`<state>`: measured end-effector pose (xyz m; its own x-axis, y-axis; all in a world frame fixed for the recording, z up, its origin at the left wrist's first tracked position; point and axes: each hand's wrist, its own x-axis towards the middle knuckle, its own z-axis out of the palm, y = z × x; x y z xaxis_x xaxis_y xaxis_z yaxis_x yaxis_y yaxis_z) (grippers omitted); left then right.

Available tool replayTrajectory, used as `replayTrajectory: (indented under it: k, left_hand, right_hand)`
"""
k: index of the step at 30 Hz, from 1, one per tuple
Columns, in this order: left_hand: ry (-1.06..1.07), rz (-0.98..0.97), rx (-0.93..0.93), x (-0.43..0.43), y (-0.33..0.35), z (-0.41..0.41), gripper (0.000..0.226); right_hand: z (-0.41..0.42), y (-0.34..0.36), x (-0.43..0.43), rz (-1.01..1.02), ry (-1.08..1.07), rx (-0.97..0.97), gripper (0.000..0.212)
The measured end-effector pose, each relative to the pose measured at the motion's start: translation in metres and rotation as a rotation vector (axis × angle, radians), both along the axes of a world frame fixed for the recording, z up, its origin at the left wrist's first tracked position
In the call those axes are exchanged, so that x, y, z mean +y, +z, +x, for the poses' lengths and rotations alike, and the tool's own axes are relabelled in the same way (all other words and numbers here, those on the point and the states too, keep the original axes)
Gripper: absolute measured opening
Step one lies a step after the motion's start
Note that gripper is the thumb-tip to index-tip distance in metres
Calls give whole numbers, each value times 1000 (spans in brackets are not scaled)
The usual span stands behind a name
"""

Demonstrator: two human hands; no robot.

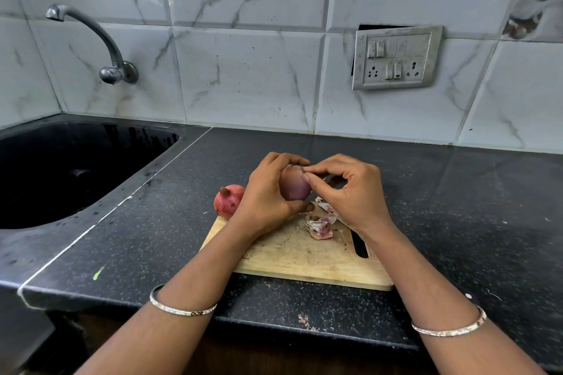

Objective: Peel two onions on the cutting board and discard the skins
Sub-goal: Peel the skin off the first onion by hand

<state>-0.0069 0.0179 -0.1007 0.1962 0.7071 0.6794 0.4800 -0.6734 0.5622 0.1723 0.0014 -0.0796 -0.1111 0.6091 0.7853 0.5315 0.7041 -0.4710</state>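
My left hand (268, 192) grips a purple-pink onion (295, 186) above the far end of the wooden cutting board (304, 256). The thumb and forefinger of my right hand (350, 189) pinch at the top of that same onion. A second onion (227, 201), still in its red skin with a dry stem, lies at the board's far left corner, just left of my left hand. Torn skin pieces (320, 227) lie on the board below my hands. A knife (359, 242) rests on the board, mostly hidden under my right wrist.
A dark sink (70, 173) is sunk into the black speckled counter (472, 207) at the left, under a wall tap (100, 39). A switch-and-socket panel (396, 58) is on the tiled wall. A small skin scrap (304, 321) lies near the counter's front edge.
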Motion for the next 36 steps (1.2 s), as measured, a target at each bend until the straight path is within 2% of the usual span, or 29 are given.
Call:
replayTrajectory:
  k: [15,26,36]
  left_hand:
    - [32,17,64,-2,-2,0,70]
    - [63,18,7,-2,-1,0,71]
    - [56,48,52,0,-2,-2,72]
  right_hand:
    - [1,-4,3,31,-104,-48,7]
    - [-1,-3,-3,-52,4,37,16]
    - [1,-4,-1,-39,2,35,12]
